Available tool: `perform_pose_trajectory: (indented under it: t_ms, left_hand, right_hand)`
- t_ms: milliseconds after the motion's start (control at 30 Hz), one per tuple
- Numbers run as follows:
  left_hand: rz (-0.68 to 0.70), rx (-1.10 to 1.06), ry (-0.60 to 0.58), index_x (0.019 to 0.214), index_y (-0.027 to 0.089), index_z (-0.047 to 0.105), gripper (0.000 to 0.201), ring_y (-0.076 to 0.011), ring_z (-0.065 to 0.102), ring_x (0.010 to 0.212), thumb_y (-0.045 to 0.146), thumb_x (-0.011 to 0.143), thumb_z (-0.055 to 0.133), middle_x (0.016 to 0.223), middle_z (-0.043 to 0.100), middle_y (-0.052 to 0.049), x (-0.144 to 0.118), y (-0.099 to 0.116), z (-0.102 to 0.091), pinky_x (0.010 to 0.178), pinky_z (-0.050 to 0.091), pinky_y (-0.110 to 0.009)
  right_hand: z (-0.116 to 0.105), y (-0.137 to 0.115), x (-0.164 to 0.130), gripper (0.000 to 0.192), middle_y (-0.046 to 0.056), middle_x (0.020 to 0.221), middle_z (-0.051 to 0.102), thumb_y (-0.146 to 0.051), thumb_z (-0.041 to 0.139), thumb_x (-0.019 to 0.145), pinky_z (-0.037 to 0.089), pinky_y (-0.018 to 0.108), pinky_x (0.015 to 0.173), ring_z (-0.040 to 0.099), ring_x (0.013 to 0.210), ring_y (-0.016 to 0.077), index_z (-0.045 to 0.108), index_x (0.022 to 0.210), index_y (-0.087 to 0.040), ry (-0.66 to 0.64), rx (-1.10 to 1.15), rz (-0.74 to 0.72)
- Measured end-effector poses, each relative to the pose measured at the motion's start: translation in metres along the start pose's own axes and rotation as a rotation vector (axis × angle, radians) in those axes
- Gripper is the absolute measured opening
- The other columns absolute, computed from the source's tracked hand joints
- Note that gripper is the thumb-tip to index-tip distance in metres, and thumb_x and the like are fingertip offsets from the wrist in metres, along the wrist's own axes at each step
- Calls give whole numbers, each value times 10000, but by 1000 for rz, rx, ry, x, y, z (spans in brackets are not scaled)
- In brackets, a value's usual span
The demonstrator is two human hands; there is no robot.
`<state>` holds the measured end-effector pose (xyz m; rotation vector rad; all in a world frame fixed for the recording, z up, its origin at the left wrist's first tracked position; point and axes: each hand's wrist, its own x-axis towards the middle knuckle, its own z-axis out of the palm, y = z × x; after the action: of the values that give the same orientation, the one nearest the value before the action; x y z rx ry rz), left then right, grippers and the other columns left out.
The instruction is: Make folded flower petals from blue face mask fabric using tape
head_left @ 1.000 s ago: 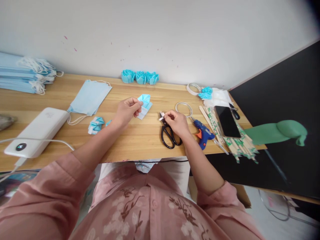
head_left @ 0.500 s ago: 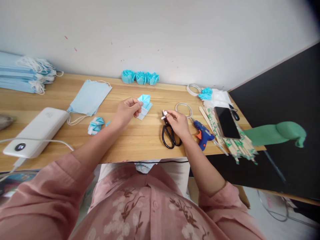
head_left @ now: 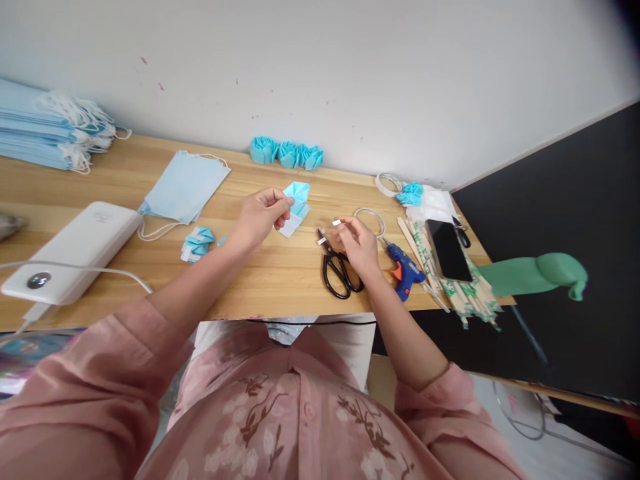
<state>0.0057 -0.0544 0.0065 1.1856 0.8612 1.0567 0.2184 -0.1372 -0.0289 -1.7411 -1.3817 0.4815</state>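
Note:
My left hand is closed in a pinch at the left edge of a folded light-blue sheet with a white band. Between the thumb and finger of my right hand is a small white piece of tape. Just left of that hand, black-handled scissors lie on the table. Another bit of white tape sits on their blades. A folded blue-and-white piece rests beside my left forearm.
Three blue folded flowers stand along the wall. To the left are a flat face mask, a mask stack and a white power bank. Tape rolls, a blue glue gun, wrapped sticks and a phone lie right.
My right hand has lifted slightly away from the scissors' blades with the small tape piece. My left hand keeps its pinch at the folded sheet. The view has shifted a little.

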Motion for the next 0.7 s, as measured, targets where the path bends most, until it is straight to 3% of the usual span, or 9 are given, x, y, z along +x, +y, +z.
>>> perform_pose_trajectory:
  t_ms: [100,233,400,567,700]
  left_hand:
    - [-8,0,-7,623,166,552,195,-59,454,465,232,754,681,548,564,22,-2,1,1,475,367,-193]
    - [-13,-16,-13,623,168,548,195,-57,449,457,252,736,683,539,555,31,-2,2,1,473,362,-196]
    - [-14,-22,-23,607,173,532,233,-57,423,446,292,716,700,505,514,44,-1,1,1,476,361,-203]
    - [12,-7,0,596,175,519,250,-59,429,460,308,698,704,512,505,47,-1,1,1,488,362,-205]
    - [16,4,5,598,171,530,242,-60,431,477,311,712,692,529,506,46,-3,2,3,494,367,-203]
  right_hand:
    - [-4,-10,5,265,68,992,755,-396,585,871,535,316,793,690,875,194,676,1030,-204,36,-6,-61]
    - [-11,-43,17,220,61,943,748,-353,559,893,523,292,685,669,790,178,696,975,-202,138,-86,-174]
    - [-11,-76,29,175,55,896,712,-274,514,917,507,287,632,631,760,170,679,925,-215,201,-246,-423]
    - [7,-72,31,150,66,826,676,-233,519,923,511,379,781,621,806,209,661,872,-236,310,-367,-635]
    - [21,-64,26,146,70,832,689,-207,526,911,506,392,780,636,822,219,655,872,-262,374,-418,-723]
